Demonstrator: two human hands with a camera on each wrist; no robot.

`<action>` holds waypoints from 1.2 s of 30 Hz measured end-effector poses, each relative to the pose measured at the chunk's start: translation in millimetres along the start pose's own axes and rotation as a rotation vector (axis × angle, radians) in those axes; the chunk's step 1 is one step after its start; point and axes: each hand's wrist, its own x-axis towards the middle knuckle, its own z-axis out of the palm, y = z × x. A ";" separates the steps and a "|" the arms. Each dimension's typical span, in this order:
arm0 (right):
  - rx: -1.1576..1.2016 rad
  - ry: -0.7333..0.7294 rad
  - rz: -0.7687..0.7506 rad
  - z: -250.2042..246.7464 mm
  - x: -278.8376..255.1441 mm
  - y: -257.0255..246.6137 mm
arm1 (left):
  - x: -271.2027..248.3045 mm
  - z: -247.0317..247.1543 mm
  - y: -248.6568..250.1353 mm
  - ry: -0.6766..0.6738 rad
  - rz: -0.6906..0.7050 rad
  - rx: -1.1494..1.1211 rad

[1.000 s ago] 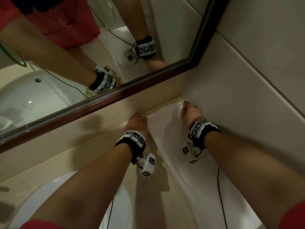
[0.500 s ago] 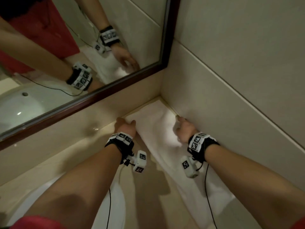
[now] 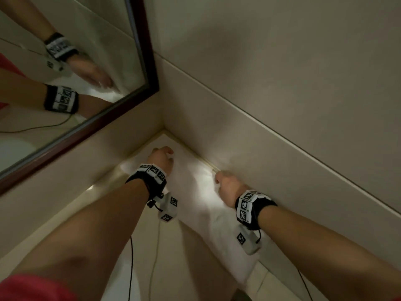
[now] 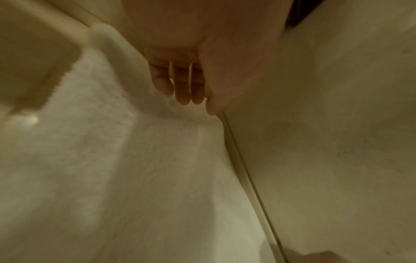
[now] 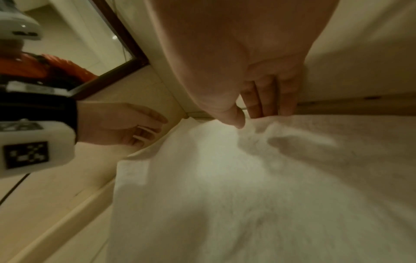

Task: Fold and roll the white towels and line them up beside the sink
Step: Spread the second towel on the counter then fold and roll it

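The white towel (image 3: pixel 195 192) lies as a long strip on the worktop (image 3: pixel 121 216), its far end pushed into the corner where the mirror (image 3: pixel 71 61) wall meets the tiled side wall (image 3: pixel 271 105), its long edge running just beside that wall. My left hand (image 3: pixel 161 158) sits at the far end of the strip; its fingers (image 4: pixel 182 89) hang relaxed and nearly straight, tips brushing the pile, holding nothing that I can see. My right hand (image 3: pixel 229 187) is on the wall-side edge, thumb and fingers (image 5: pixel 265 101) drawn together over a small raised pucker of cloth, so I read it as pinching that edge, though the blur leaves me less than certain. The terry looks thick, soft and light, with no stiffness of its own: it will sag and wrinkle wherever it is unsupported, and it should grip skin well, not slip. I judge the best hold for a fold is at the two far corners, one in each hand, lifted together so the end comes back evenly; for rolling, flat fingers across the full width would keep the roll tight and straight. The wall crowds my right side, which could skew the edge.
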 end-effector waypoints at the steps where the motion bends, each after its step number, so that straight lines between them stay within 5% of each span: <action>1: -0.030 0.004 -0.010 2.6 0.2 2.1 | 1.8 3.3 6.6 -0.015 0.019 0.031; 12: -0.163 -0.021 -0.019 3.8 -0.7 2.8 | 18.6 17.0 38.8 -0.136 0.292 0.383; 26: -0.162 -0.058 0.017 -3.5 -5.0 -6.1 | 22.4 16.5 33.6 -0.224 0.326 0.488; 36: -0.198 0.034 0.059 -11.0 -7.2 -15.6 | 11.1 19.5 43.1 0.049 0.304 0.364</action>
